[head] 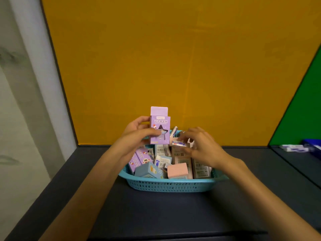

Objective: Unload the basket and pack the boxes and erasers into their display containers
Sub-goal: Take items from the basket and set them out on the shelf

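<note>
A teal plastic basket point(171, 186) sits on the dark table, filled with several small boxes: purple, light blue, pink and white ones. My left hand point(139, 133) holds a purple box point(159, 126) upright above the basket's far left side, its top flap open. My right hand point(199, 145) reaches over the basket's far right side, and its fingers pinch a small white eraser with a blue and red sleeve point(179, 143). A pink box point(178, 170) and a light blue box point(149, 170) lie near the basket's front.
An orange wall point(173, 58) rises right behind the basket. At the far right, a blue container point(312, 145) and white erasers point(293, 147) lie on a neighbouring dark surface below a green panel point(302, 110). Dark table top point(156, 214) spreads in front of the basket.
</note>
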Motion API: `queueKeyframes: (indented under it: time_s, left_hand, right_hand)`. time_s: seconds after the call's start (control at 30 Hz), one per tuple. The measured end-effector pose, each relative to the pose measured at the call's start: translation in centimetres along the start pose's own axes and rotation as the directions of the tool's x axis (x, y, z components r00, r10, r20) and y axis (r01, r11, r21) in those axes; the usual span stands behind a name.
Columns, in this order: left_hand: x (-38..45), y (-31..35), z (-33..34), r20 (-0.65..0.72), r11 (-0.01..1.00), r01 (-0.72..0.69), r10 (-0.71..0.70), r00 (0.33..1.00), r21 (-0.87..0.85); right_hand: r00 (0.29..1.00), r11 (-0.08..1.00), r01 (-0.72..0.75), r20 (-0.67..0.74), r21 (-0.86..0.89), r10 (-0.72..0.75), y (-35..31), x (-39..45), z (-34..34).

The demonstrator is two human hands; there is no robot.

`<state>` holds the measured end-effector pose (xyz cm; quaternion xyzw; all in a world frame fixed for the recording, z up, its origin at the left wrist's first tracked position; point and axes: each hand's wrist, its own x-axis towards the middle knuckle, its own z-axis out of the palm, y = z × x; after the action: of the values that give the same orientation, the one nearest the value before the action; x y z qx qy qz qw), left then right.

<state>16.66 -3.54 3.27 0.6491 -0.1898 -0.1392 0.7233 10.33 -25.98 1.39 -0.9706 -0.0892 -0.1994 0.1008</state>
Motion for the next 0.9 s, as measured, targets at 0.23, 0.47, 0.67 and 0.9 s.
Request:
queueKeyframes:
  time_s: [0.23, 0.47, 0.67, 0.9]
  left_hand:
    - [-0.4, -0.2, 7.2, 0.119, 0.994, -0.033, 0.020, 0.993, 0.109]
    - [-1.6, -0.8, 17.7, 0.243, 0.984, -0.070, 0.028, 0.970, 0.165]
    - [-3.3, -2.6, 27.6, 0.264, 0.983, -0.073, 0.026, 0.964, 0.171]
    - [-5.9, -6.6, 39.0, 0.327, 0.978, -0.078, 0.011, 0.945, 0.192]
  right_hand:
    - [0.993, 0.993, -0.116, -0.028, -0.001, 0.116, 4.4, -7.2, -3.8]
    - [0.970, 0.969, -0.242, -0.037, -0.049, 0.241, 11.2, -17.1, -8.0]
    - [0.952, 0.952, -0.306, -0.022, -0.024, 0.306, 17.1, -26.2, -11.8]
    - [0.923, 0.924, -0.382, -0.026, 0.019, 0.383, 24.8, -36.9, -15.3]
